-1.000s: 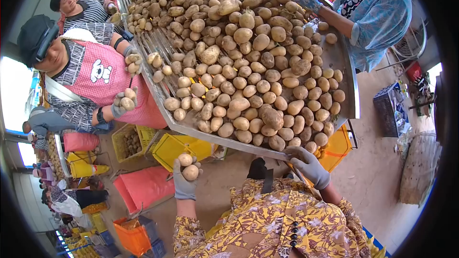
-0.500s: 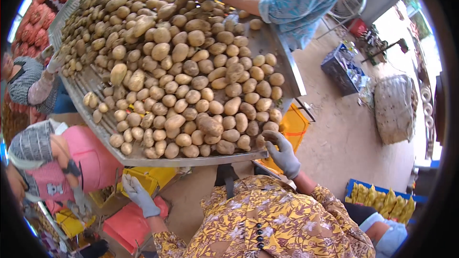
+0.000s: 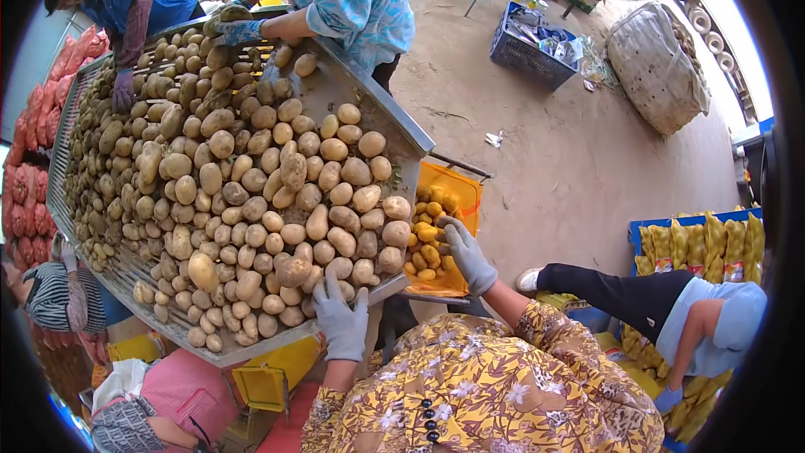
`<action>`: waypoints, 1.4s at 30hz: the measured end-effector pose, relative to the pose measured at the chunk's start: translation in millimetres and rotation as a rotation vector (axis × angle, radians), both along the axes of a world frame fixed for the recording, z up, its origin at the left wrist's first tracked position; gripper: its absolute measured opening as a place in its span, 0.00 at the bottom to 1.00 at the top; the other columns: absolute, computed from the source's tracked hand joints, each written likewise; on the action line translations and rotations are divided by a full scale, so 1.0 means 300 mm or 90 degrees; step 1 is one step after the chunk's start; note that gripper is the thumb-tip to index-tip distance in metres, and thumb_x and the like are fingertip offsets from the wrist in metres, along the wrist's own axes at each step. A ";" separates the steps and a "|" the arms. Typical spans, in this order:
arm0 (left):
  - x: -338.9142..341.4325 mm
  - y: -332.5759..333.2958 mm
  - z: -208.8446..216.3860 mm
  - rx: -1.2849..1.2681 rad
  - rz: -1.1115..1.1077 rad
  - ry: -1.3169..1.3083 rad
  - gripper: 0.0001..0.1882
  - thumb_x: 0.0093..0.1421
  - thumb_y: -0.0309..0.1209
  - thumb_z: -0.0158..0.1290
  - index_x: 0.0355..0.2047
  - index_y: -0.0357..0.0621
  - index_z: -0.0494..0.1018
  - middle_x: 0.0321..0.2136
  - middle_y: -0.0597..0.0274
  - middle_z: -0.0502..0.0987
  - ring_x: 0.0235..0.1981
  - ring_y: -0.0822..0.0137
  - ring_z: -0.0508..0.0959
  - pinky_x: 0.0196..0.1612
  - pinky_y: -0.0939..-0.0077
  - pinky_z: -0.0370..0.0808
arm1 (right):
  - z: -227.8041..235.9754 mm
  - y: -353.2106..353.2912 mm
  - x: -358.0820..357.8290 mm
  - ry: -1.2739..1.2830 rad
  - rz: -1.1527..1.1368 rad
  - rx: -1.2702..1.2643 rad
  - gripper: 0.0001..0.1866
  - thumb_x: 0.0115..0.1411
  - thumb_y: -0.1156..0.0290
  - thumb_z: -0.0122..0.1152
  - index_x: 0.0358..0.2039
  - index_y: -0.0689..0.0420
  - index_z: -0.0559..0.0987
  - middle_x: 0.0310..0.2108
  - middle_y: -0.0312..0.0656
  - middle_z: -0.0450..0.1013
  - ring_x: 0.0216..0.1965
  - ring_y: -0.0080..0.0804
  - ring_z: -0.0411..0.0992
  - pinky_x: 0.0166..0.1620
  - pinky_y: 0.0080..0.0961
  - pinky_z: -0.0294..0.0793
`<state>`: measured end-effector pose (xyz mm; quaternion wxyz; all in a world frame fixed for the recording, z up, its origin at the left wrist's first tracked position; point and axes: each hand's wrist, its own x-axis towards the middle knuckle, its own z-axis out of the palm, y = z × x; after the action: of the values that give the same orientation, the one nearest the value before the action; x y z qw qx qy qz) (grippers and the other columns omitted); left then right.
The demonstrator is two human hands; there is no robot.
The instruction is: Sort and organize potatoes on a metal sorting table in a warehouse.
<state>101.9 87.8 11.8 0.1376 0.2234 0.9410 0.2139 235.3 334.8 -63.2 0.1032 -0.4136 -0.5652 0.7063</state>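
A big metal sorting table [image 3: 381,107] is heaped with brown potatoes [image 3: 243,184]. My left hand [image 3: 342,319], in a grey glove, lies flat with fingers spread on the potatoes at the table's near edge and holds nothing. My right hand [image 3: 466,253], also in a grey glove, reaches with fingers apart over an orange crate [image 3: 463,193] that holds small potatoes, just off the table's right end. It looks to hold nothing. My yellow flowered sleeves fill the lower middle.
Other gloved people work at the table's far side [image 3: 243,29] and left [image 3: 75,302]. A person in black trousers [image 3: 671,310] bends at the right. A blue crate [image 3: 532,46], a full sack [image 3: 658,63], and yellow [image 3: 268,382] and pink crates [image 3: 180,386] stand around.
My left hand has come up from below the table and now rests on the potatoes. My right hand has left the table's edge and reached out over the orange crate.
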 end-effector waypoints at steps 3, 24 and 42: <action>0.005 0.082 -0.026 0.030 -0.017 -0.008 0.42 0.59 0.39 0.66 0.70 0.40 0.62 0.66 0.34 0.61 0.64 0.34 0.66 0.67 0.48 0.66 | -0.035 0.017 -0.054 0.013 -0.024 -0.144 0.30 0.77 0.48 0.47 0.71 0.52 0.66 0.65 0.41 0.67 0.60 0.33 0.71 0.58 0.36 0.76; -0.296 0.272 -0.147 -0.188 -0.105 0.230 0.33 0.57 0.37 0.63 0.63 0.46 0.69 0.55 0.51 0.74 0.59 0.51 0.72 0.67 0.48 0.62 | 0.159 0.179 -0.564 0.106 0.246 0.728 0.31 0.63 0.59 0.65 0.65 0.54 0.73 0.68 0.52 0.65 0.71 0.55 0.61 0.68 0.50 0.64; -0.360 0.193 0.046 0.490 0.062 -0.365 0.25 0.70 0.30 0.53 0.65 0.33 0.68 0.59 0.55 0.75 0.52 0.68 0.77 0.51 0.75 0.78 | 0.028 0.017 -0.148 0.135 0.359 0.635 0.29 0.59 0.57 0.71 0.61 0.42 0.77 0.64 0.47 0.68 0.64 0.54 0.67 0.63 0.47 0.70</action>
<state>-5.9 145.7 25.7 0.2888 0.1458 0.7270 0.6057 191.0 339.8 -54.7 0.1493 -0.0758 -0.9043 0.3926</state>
